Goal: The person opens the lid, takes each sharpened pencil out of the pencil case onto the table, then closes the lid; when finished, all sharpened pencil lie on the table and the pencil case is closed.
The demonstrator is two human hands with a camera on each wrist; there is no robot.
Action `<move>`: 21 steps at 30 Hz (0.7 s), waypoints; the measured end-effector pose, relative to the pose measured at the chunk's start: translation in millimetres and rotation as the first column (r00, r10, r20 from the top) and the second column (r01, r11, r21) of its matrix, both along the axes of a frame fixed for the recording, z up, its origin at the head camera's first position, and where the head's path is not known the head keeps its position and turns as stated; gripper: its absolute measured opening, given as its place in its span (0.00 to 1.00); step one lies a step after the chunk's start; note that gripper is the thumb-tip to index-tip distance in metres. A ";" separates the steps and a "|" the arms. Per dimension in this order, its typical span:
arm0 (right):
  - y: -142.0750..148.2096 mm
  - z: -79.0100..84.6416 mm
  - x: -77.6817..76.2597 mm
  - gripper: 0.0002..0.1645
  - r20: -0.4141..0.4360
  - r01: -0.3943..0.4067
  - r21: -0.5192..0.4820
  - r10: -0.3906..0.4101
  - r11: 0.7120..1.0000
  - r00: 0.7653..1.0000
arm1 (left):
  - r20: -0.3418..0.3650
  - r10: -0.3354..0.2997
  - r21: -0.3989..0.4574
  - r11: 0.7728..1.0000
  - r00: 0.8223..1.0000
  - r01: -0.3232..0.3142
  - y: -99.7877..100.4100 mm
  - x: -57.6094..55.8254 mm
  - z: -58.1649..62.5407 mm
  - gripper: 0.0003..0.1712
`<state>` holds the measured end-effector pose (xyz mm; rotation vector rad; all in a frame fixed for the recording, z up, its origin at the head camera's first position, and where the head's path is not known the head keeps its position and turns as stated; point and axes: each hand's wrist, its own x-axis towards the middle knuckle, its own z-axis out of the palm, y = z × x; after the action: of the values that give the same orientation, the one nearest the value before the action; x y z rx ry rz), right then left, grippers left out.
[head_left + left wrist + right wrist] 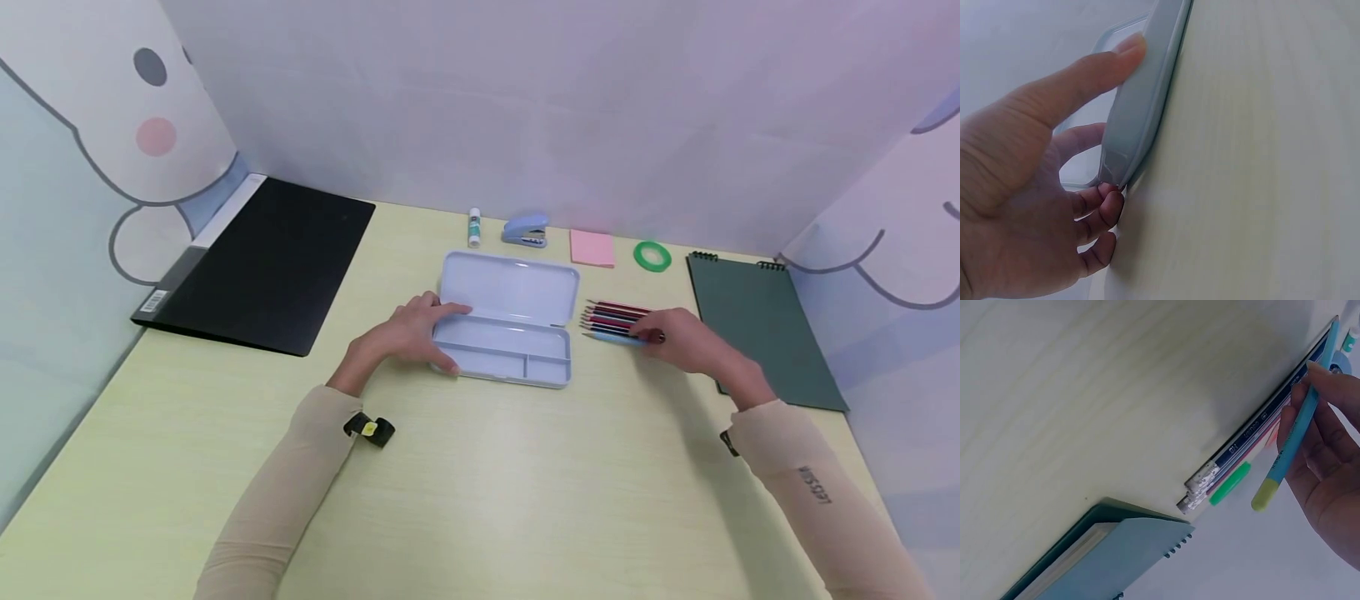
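Note:
A light blue pencil case [510, 287] lies on the table with its lid laid back and its compartments bare. My left hand [411, 327] holds its left end; in the left wrist view the thumb presses the case's front wall [1138, 94] and the other fingers curl at the corner. Between thumb and fingers, my right hand [684, 340] pinches a light blue pencil [1297, 428] with a yellow end. Right beside that pencil lies a row of several dark and red pencils [606, 313], tips toward the case. White-and-silver ends [1200, 478] show on some of them.
Behind the case stand a glue stick [474, 227] and a blue stapler [525, 231], with pink sticky notes [592, 248] and green tape [652, 257] farther right. A black folder [270, 258] lies at left, a dark green spiral notebook [765, 325] at right. Walls edge the table.

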<state>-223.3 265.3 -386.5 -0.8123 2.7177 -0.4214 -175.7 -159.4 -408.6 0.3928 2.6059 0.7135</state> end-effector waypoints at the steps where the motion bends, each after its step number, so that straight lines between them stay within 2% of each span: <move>1: -0.1 -0.9 0.1 0.15 -0.012 0.003 0.008 -0.002 1.000 1.000 | 0.001 0.001 0.000 1.000 1.000 -0.001 -0.1 0.0 0.0 0.55; 12: -0.7 -7.6 2.6 0.14 -0.125 0.007 0.089 0.005 0.996 0.992 | 0.003 0.003 0.007 1.000 1.000 -0.003 -0.5 -1.1 -0.9 0.56; 21: 0.3 -6.0 2.5 0.15 -0.151 0.005 0.107 0.012 0.994 0.988 | 0.018 0.014 0.006 1.000 1.000 -0.014 0.3 -0.6 0.3 0.56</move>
<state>-220.8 265.6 -392.5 -0.8516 2.8486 -0.2186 -176.3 -159.1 -408.3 0.3693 2.5924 0.7268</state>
